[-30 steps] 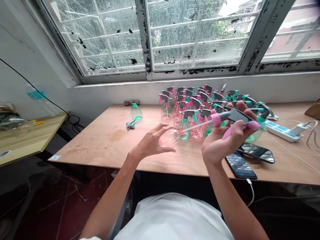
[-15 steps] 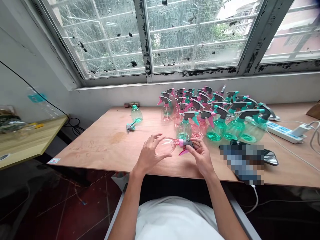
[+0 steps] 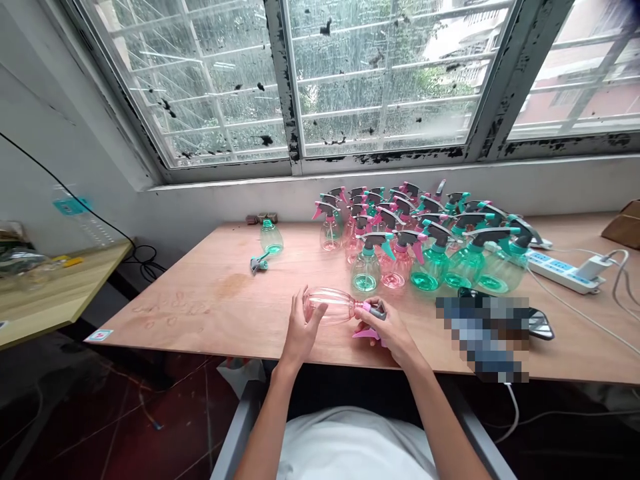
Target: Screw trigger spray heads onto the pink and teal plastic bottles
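Note:
A clear pink spray bottle (image 3: 336,305) lies sideways between my hands, just above the near part of the table. My left hand (image 3: 303,333) is closed around its base end, thumb on the near side. At the neck, my right hand (image 3: 395,337) grips the grey-and-pink spray head (image 3: 376,309), whose pink trigger points down toward me. Farther left stand a green bottle (image 3: 271,239) without a head and, lying in front of it, a loose grey-and-green spray head (image 3: 259,264).
Several pink and green spray bottles (image 3: 366,273) with heads crowd the table's back right. Beside them are a white power strip (image 3: 563,270) with cables and a dark, partly blurred phone-like object (image 3: 543,323). The wooden table's (image 3: 175,307) front edge runs close to my body.
The pink bottle has turned so its trigger points down and left. My left hand has closed on its base, and my right hand now wraps the spray head from below.

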{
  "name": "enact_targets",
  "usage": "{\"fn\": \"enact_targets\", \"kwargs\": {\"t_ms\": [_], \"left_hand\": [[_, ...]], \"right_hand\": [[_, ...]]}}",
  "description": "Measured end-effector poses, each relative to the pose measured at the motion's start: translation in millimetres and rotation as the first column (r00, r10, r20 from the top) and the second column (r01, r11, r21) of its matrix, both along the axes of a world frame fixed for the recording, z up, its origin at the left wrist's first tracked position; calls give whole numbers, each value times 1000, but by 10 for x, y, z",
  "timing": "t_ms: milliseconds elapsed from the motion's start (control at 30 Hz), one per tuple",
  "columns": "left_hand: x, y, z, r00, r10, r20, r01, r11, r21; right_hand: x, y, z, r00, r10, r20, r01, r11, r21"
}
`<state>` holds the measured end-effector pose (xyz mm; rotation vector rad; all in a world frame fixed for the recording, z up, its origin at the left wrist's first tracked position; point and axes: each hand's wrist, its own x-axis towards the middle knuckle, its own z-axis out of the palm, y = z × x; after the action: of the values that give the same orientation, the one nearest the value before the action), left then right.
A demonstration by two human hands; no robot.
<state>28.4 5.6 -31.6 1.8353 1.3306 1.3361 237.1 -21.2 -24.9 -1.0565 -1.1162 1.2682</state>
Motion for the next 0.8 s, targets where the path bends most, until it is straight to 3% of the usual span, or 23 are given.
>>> {"fn": "enact_targets", "kwargs": {"t_ms": [133, 400, 667, 800], "left_hand": [[-29, 77, -94, 995, 16, 96, -4, 992, -127], [-118, -6, 37, 954, -101, 281, 175, 952, -253], [-194, -28, 76, 907, -102, 409, 240, 922, -303], [-195, -18, 46, 890, -103, 445, 259, 916, -307]], "right_hand": [[-52, 42, -72, 1000, -25, -7, 25, 1000, -12], [-88, 34, -80, 1000, -21, 0, 21, 1000, -15], [-132, 0, -70, 999, 14, 37, -15, 1000, 15], [-149, 16, -138, 998, -32, 54, 31, 999, 20]]}}
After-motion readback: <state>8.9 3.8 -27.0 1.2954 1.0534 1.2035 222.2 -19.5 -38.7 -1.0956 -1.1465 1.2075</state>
